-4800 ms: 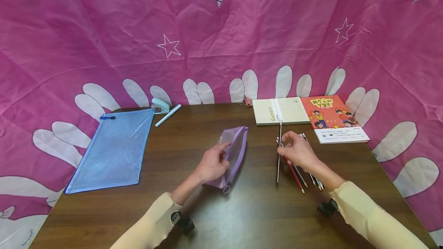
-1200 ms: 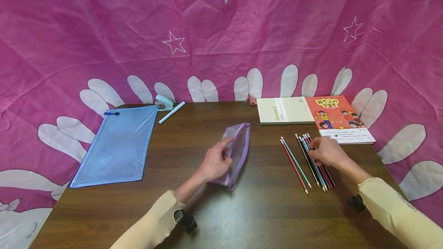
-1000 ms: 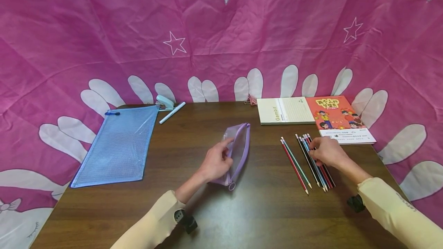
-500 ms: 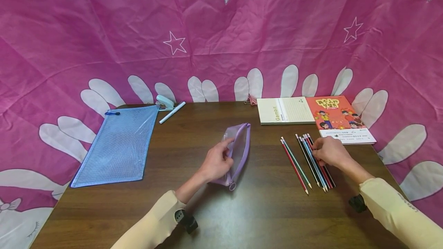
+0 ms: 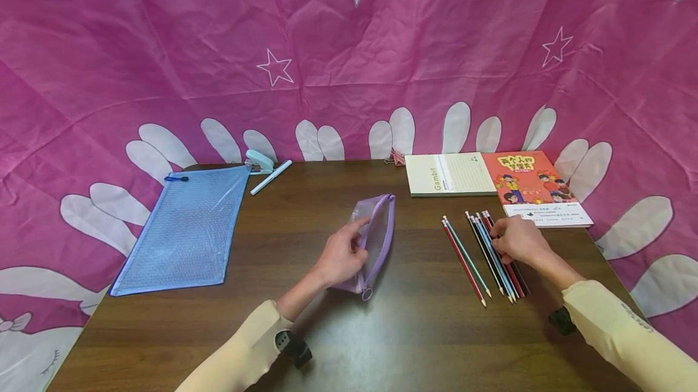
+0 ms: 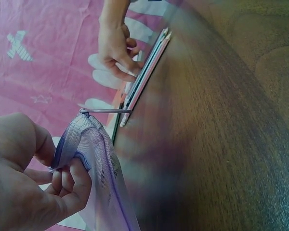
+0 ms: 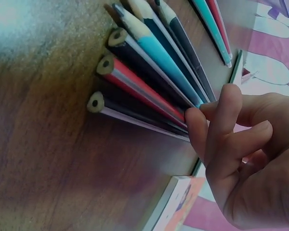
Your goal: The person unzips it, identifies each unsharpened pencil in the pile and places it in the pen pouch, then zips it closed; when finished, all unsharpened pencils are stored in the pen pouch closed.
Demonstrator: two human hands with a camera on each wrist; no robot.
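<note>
My left hand [image 5: 339,257] pinches the edge of a purple mesh zip pencil pouch [image 5: 380,231], whose mouth gapes toward the right. In the left wrist view, thumb and fingers are curled on the pouch's zip edge. To the right, a row of several pencils [image 5: 497,268] lies on the table. My right hand [image 5: 521,237] is over this row, thumb and forefinger pinching at a dark pencil [image 7: 142,116] beside a red pencil [image 7: 139,87] and a light blue one. Apart, on the left of the row, lie a red pencil [image 5: 463,263] and a green pencil [image 5: 476,272].
A blue mesh zip folder [image 5: 185,231] lies at the left, with a mint stapler [image 5: 260,162] and a light blue pen [image 5: 271,177] behind it. At the back right are a cream notebook [image 5: 451,176], a red book [image 5: 537,183] and a pink binder clip [image 5: 398,158].
Some five seconds ago my right hand held one pencil up left of the row; now it is at the row's right side. Lately it has barely shifted. The left hand stays on the pouch.
</note>
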